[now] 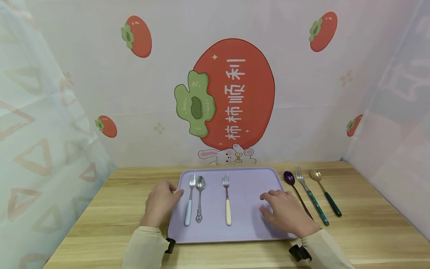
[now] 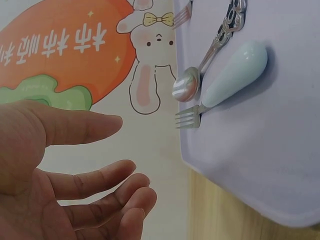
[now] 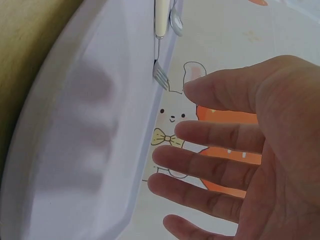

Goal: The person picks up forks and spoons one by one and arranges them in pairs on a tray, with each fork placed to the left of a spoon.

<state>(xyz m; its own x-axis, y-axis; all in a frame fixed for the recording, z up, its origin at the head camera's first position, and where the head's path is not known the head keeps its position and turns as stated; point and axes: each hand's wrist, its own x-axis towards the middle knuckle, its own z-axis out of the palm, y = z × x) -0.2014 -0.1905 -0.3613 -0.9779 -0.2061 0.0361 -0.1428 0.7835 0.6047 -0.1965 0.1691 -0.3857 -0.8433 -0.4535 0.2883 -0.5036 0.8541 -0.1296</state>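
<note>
On a lilac tray (image 1: 248, 209) lie a fork with a pale blue handle (image 1: 189, 209), an ornate silver spoon (image 1: 199, 194) beside it, and a fork with a cream handle (image 1: 228, 209) near the middle. My left hand (image 1: 162, 203) is at the tray's left edge, nearest the blue-handled fork, its fingers loosely bent and holding nothing. Over the tray's right part hovers my right hand (image 1: 285, 210), fingers spread and empty, casting a shadow on the tray. In the left wrist view the blue handle (image 2: 240, 72) shows large beyond the thumb.
Right of the tray, on the wooden table (image 1: 362, 228), lie a purple spoon (image 1: 289, 178), a fork with a green patterned handle (image 1: 315, 203) and a gold spoon with a dark green handle (image 1: 332, 203). Behind the table stands a printed backdrop (image 1: 295, 112), with fabric at both sides.
</note>
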